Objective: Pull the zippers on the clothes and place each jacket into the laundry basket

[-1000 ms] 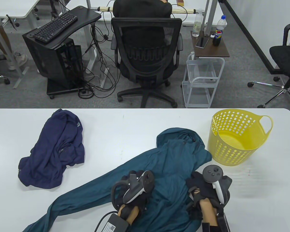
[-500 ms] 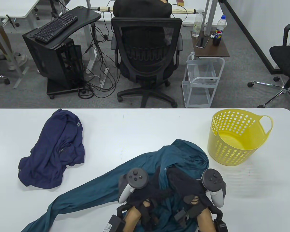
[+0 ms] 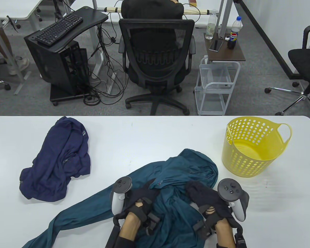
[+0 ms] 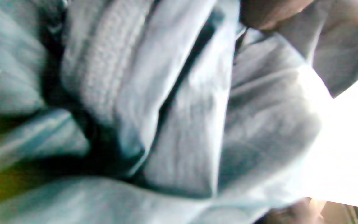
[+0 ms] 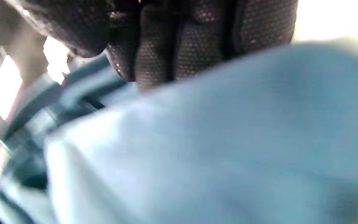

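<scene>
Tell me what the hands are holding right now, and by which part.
Both hands grip the teal jacket: the left hand and the right hand bunch its body fabric near the middle. Exact part cannot be told; the wrist views are blurred.

White table [image 3: 149,139] with navy jacket [image 3: 59,160], teal jacket [image 3: 178,178], yellow laundry basket [image 3: 250,147].

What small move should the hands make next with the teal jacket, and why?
Probably lift the bunched teal jacket toward the yellow basket. Both the left hand and right hand grip its gathered cloth, the basket is empty, and one sleeve trails across the table.
</scene>
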`<action>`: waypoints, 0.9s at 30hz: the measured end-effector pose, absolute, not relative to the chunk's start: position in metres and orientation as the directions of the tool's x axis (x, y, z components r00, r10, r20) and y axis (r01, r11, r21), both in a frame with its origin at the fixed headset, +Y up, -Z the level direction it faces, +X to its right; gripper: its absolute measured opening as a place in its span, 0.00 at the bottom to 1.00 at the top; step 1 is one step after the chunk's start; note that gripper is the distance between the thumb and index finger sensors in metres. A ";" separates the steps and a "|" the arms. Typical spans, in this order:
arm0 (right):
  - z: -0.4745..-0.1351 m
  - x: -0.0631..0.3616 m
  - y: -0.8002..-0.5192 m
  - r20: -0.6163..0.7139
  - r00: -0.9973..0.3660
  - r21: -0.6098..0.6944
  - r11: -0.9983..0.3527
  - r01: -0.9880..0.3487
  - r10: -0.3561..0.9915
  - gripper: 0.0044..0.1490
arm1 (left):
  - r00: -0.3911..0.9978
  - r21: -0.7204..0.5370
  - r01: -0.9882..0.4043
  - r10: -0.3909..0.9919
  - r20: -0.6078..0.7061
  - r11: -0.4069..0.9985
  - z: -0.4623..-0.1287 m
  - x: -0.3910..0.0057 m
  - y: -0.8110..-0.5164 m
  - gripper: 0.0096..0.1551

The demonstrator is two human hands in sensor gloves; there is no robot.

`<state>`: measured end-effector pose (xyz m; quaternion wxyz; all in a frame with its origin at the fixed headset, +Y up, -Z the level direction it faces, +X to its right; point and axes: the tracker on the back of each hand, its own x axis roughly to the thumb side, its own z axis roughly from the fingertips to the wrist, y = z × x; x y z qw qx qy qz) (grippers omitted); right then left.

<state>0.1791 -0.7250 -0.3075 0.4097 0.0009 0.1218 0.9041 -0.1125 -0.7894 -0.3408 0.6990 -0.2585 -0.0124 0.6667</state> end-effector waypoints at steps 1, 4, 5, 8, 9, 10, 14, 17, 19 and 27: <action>-0.308 0.175 -0.728 -0.110 -0.709 0.279 -0.663 -0.694 0.696 0.30 | 0.096 -0.383 -0.923 0.936 -0.340 -0.044 -0.341 -0.113 -0.791 0.30; -0.312 0.163 -0.739 -0.126 -0.723 0.321 -0.662 -0.677 0.679 0.34 | 0.062 -0.421 -0.901 0.929 -0.364 -0.105 -0.340 -0.110 -0.794 0.33; -0.313 0.159 -0.743 -0.120 -0.730 0.336 -0.665 -0.667 0.673 0.37 | 0.061 -0.436 -0.892 0.927 -0.370 -0.116 -0.340 -0.108 -0.794 0.33; -0.315 0.153 -0.749 -0.110 -0.768 0.335 -0.704 -0.627 0.631 0.52 | 0.080 -0.478 -0.871 0.928 -0.365 -0.112 -0.339 -0.105 -0.794 0.34; -0.315 0.152 -0.750 -0.105 -0.773 0.319 -0.715 -0.622 0.626 0.56 | 0.092 -0.491 -0.865 0.930 -0.355 -0.101 -0.339 -0.104 -0.793 0.34; -0.316 0.151 -0.752 -0.089 -0.771 0.310 -0.719 -0.623 0.630 0.59 | 0.106 -0.508 -0.857 0.933 -0.343 -0.090 -0.339 -0.102 -0.792 0.35; -0.320 0.146 -0.759 -0.043 -0.719 0.302 -0.677 -0.671 0.693 0.64 | 0.169 -0.612 -0.789 0.937 -0.305 -0.057 -0.336 -0.093 -0.787 0.37; -0.322 0.147 -0.759 -0.063 -0.715 0.212 -0.691 -0.692 0.696 0.49 | 0.182 -0.644 -0.763 0.937 -0.298 -0.056 -0.334 -0.089 -0.785 0.39; -0.321 0.152 -0.755 -0.070 -0.723 0.141 -0.711 -0.689 0.687 0.34 | 0.187 -0.636 -0.770 0.937 -0.297 -0.048 -0.333 -0.091 -0.784 0.40; -0.311 0.195 -0.731 -0.090 -0.559 -0.089 -0.565 -0.820 0.825 0.24 | 0.261 -0.418 -0.897 0.934 -0.245 0.141 -0.333 -0.118 -0.770 0.39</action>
